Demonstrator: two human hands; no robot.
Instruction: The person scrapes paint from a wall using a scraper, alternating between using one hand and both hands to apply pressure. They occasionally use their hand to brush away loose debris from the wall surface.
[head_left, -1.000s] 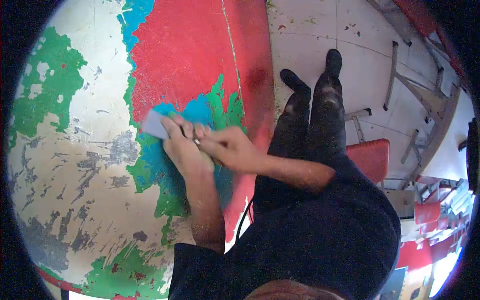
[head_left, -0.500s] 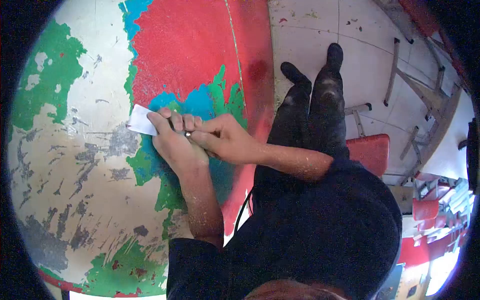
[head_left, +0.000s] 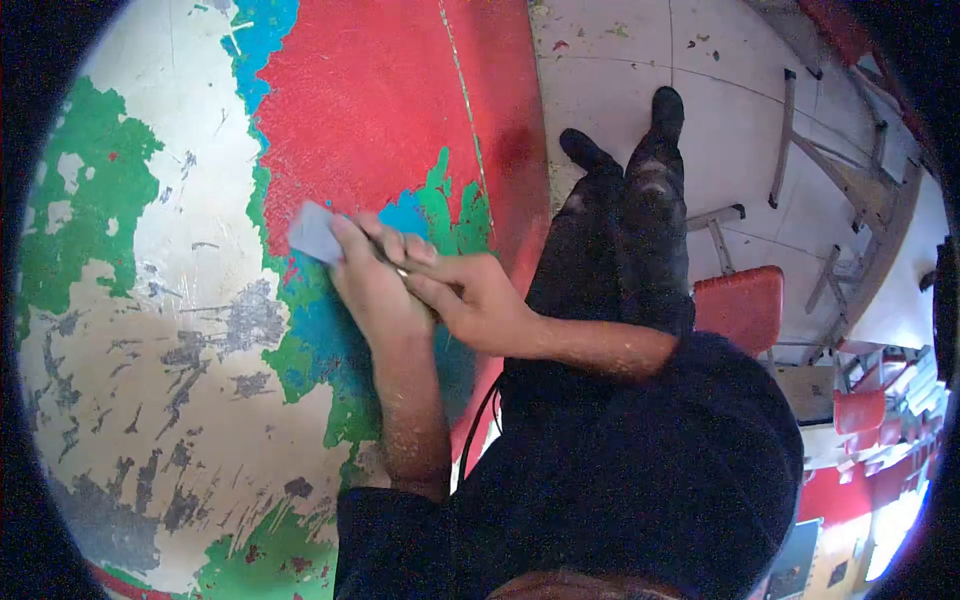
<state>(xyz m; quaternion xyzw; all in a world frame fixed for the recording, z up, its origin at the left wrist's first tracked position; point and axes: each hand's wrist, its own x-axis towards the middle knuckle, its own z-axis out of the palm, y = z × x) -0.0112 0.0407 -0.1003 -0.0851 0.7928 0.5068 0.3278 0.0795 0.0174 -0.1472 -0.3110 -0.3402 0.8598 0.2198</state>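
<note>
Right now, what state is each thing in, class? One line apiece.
Tabletop: patchy, paint scratched and worn
Flat-bladed tool: gripped, blurred; contact with tabletop unclear
Left hand: closed around tool, nearer its flat end
Right hand: closed on tool's rear end
Floor: littered with small bits
Shoes: on the floor
Red chair seat: partly hidden by person's body

A red chair point(head_left: 740, 312) stands on pale tiled floor point(head_left: 735, 110) — bright light point(head_left: 902, 535) glares at lower right.
</note>
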